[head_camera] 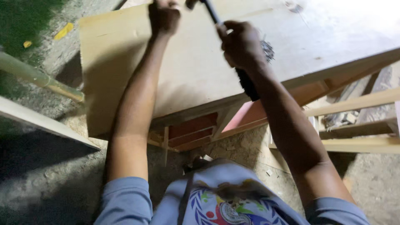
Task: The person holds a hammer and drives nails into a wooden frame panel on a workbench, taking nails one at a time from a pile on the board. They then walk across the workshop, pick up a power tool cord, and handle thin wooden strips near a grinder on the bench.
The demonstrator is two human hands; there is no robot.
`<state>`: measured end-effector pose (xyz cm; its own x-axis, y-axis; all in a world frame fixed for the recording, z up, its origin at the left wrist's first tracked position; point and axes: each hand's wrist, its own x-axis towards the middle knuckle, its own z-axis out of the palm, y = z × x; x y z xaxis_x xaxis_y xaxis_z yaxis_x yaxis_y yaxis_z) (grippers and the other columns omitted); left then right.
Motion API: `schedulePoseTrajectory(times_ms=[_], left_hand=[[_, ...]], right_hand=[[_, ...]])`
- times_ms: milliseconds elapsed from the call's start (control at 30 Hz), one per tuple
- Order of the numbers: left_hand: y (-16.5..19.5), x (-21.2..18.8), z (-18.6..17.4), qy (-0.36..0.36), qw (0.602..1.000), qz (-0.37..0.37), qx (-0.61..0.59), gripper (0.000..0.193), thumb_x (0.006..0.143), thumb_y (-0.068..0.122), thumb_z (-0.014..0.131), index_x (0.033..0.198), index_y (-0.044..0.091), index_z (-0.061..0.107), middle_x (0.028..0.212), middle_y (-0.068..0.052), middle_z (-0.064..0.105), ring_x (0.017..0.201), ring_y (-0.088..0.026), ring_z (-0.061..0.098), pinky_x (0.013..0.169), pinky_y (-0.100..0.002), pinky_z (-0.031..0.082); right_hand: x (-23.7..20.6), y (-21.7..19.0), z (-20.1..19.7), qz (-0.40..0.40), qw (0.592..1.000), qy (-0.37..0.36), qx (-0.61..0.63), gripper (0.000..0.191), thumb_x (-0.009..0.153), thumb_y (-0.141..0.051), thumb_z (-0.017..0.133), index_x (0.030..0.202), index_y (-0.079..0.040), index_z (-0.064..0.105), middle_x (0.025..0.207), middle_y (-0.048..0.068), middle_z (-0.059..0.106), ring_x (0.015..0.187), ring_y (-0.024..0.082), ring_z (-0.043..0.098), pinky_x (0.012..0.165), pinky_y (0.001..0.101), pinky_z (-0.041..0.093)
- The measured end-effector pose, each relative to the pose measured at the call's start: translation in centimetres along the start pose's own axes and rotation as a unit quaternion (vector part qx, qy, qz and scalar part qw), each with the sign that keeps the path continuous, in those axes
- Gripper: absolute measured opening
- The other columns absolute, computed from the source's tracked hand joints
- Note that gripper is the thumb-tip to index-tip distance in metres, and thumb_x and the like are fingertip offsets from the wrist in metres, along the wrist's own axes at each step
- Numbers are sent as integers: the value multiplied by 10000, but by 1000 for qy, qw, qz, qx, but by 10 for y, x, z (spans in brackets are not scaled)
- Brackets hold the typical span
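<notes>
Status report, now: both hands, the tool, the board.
Right hand gripping a dark-handled tool, head out of view. Left hand pressed on the plywood board. Small pile of nails beside the right hand.

A dark-handled hammer (246,79) slants upward through the right hand's (241,43) closed grip, handle end jutting below the wrist, above a pale plywood sheet (121,62) lying flat under the left hand (163,16).

Rough, gritty concrete floor (50,183) lies below, littered with wood chips. Pale timber battens (358,102) sit at the right, a green pipe (37,78) at the left. Bright light falls from the upper right.
</notes>
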<state>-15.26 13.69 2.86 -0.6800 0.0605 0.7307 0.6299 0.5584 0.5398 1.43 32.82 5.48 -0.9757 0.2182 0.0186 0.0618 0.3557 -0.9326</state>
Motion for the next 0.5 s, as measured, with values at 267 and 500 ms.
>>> schedulePoseTrajectory(times_ms=[267, 500], left_hand=[[149, -77, 72, -248, 925, 275, -88, 240, 762, 144, 841, 927, 28, 710, 900, -144, 677, 855, -285, 671, 727, -393, 579], [176, -116, 86, -160, 931, 323, -57, 242, 742, 96, 841, 883, 40, 652, 932, -149, 611, 927, -327, 598, 790, -445, 508]], right_hand=[[-18, 80, -136, -141, 967, 147, 156, 273, 1103, -236, 605, 987, -9, 702, 590, 19, 575, 435, 105, 549, 354, 295, 413], [-9, 129, -147, -145, 956, 166, 193, 298, 1121, -210, 582, 902, -36, 684, 614, 41, 604, 457, 116, 566, 385, 299, 452]])
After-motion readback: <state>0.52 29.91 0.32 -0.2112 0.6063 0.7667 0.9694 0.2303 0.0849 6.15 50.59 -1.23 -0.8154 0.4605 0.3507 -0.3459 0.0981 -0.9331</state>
